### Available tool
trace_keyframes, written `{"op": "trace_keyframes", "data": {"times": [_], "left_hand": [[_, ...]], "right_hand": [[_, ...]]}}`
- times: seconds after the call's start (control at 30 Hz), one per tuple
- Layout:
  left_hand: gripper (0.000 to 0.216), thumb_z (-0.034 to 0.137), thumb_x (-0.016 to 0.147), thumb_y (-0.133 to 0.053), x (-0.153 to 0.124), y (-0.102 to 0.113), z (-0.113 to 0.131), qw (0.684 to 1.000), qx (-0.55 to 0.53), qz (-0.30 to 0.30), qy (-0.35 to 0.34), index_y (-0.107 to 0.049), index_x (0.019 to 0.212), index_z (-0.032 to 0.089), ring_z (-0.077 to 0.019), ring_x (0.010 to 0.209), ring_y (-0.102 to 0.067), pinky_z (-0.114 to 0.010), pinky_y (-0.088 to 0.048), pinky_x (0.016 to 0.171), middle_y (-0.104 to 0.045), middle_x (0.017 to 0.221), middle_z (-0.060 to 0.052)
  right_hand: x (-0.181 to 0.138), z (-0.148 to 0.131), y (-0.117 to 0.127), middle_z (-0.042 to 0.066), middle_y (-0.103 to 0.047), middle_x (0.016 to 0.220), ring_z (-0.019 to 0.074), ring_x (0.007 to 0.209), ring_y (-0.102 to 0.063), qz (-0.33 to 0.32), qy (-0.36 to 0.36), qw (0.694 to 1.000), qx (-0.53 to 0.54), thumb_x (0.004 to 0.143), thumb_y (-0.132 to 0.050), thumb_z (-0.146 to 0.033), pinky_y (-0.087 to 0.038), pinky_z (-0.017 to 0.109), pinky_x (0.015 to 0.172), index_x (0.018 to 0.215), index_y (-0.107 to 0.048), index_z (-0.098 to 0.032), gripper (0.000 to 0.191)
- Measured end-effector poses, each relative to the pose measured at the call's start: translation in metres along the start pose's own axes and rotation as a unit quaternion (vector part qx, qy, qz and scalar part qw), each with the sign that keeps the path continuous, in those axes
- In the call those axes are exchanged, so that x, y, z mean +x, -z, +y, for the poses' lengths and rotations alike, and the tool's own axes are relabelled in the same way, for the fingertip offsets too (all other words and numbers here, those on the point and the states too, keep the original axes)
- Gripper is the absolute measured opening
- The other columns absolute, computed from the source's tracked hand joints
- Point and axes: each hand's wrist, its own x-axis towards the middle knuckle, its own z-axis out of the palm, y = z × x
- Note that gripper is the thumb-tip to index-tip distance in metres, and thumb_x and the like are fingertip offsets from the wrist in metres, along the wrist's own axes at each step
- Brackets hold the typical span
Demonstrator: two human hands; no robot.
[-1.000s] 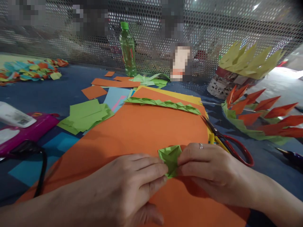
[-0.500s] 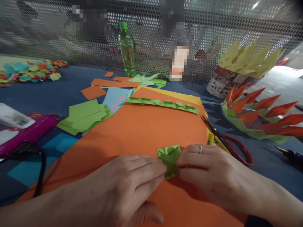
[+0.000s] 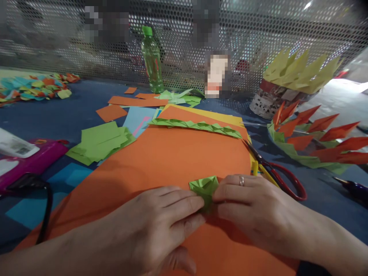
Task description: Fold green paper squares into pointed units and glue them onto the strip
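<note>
A small folded square of green paper (image 3: 204,188) lies on a large orange sheet (image 3: 184,157), its lower part largely hidden by fingers. My left hand (image 3: 161,218) comes in from the left with its fingers held together, the tips pressing the paper's left and lower side; its thumb is tucked below, apart from the paper. From the other side my right hand (image 3: 250,203), with a ring on one finger, is closed on the paper's right edge. Beyond both hands, a strip of linked green folded pieces (image 3: 198,127) crosses the orange sheet.
Scissors (image 3: 270,165) lie by the sheet's right edge, near a ring of orange and green folded paper (image 3: 319,142) and a pen-like tool (image 3: 350,188). At left are green squares (image 3: 100,140), a magenta device (image 3: 43,165) with a black cord. A green bottle (image 3: 152,65) stands behind.
The lower corner of the green paper has gone under the fingers, so less of it shows. The left fingertips have shifted slightly right; the view has moved a little.
</note>
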Motion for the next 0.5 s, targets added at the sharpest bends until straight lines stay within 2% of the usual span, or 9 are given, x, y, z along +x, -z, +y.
{"op": "trace_keyframes", "data": {"times": [0.17, 0.33, 0.4, 0.5], "left_hand": [[0.045, 0.046, 0.11, -0.041, -0.0003, -0.0005, 0.0016, 1.0, -0.002, 0.028, 0.0, -0.067, 0.12, 0.011, -0.0241, 0.106, -0.068, -0.034, -0.054, 0.094, -0.071, 0.118, -0.012], [0.044, 0.045, 0.11, -0.041, -0.0007, 0.0017, 0.0016, 1.0, -0.005, 0.027, 0.003, -0.067, 0.119, 0.011, -0.0241, 0.107, -0.068, -0.034, -0.054, 0.094, -0.072, 0.118, -0.011], [0.045, 0.046, 0.111, -0.04, -0.0006, 0.0013, 0.0013, 0.999, -0.011, 0.032, 0.006, -0.068, 0.116, 0.011, -0.0237, 0.104, -0.069, -0.033, -0.055, 0.091, -0.072, 0.116, -0.011], [0.047, 0.048, 0.11, -0.039, -0.0002, -0.0003, 0.0009, 0.999, -0.016, 0.031, 0.006, -0.068, 0.113, 0.012, -0.0238, 0.1, -0.069, -0.034, -0.055, 0.087, -0.072, 0.115, -0.011]], "right_hand": [[0.001, -0.0015, 0.0027, 0.005, -0.068, 0.091, 0.0184, 0.081, -0.061, -0.005, -0.009, 1.0, 0.012, 0.094, -0.053, -0.008, -0.051, 0.033, 0.072, 0.084, -0.069, -0.017, 0.021], [-0.0008, -0.0019, 0.0068, 0.006, -0.066, 0.094, 0.0198, 0.083, -0.057, -0.007, -0.031, 0.999, 0.043, 0.079, -0.05, 0.001, -0.048, 0.034, 0.07, 0.08, -0.066, -0.017, 0.025], [-0.0016, -0.0001, 0.008, 0.006, -0.065, 0.091, 0.0195, 0.081, -0.054, -0.001, -0.028, 0.999, 0.042, 0.077, -0.049, 0.001, -0.047, 0.035, 0.07, 0.075, -0.064, -0.017, 0.023], [-0.0021, 0.002, 0.0087, 0.007, -0.066, 0.093, 0.0194, 0.081, -0.053, 0.008, -0.021, 0.999, 0.041, 0.077, -0.049, 0.0, -0.048, 0.035, 0.072, 0.081, -0.067, -0.016, 0.025]]}}
